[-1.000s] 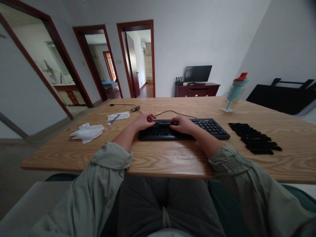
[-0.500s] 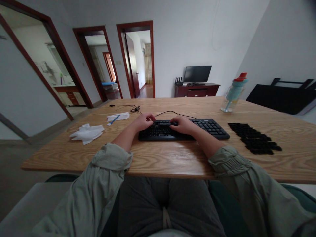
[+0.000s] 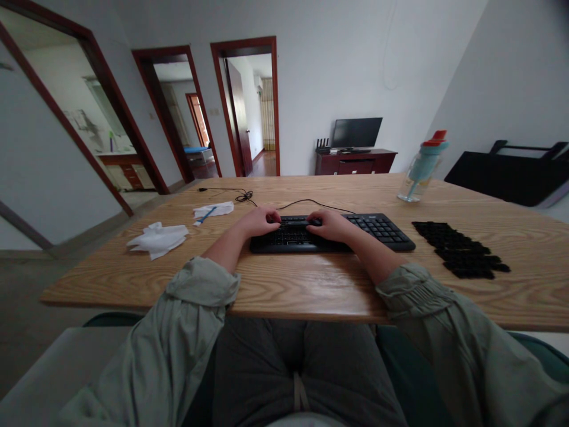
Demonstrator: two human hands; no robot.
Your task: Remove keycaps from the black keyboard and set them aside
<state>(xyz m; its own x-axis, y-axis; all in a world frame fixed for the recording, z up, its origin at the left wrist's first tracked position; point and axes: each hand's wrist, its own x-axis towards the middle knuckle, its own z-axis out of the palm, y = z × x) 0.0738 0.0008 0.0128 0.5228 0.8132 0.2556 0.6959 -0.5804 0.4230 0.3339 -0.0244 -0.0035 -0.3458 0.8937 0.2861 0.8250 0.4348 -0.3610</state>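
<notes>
A black keyboard (image 3: 288, 245) lies on the wooden table in front of me, its number pad (image 3: 377, 230) to the right. Many key positions in its left and middle part look bare. Over its upper rows a smooth black bar (image 3: 294, 224) spans the gap between my hands. My left hand (image 3: 262, 221) is curled closed at the bar's left end, and my right hand (image 3: 329, 225) pinches its right end between thumb and fingers. Whether the bar touches the keyboard I cannot tell. To the right, small black keycaps (image 3: 457, 249) lie in rows on the table.
Crumpled white tissue (image 3: 159, 239) lies at the left, and a blue brush-like stick (image 3: 207, 215) rests on another tissue (image 3: 224, 207). The keyboard's cable (image 3: 244, 196) runs behind. A water bottle (image 3: 420, 172) with a red cap stands at the back right of the table (image 3: 293, 284).
My left hand has shifted slightly to the right and its fingers have closed in a little. My right hand stays almost still. The camera view has moved very slightly.
</notes>
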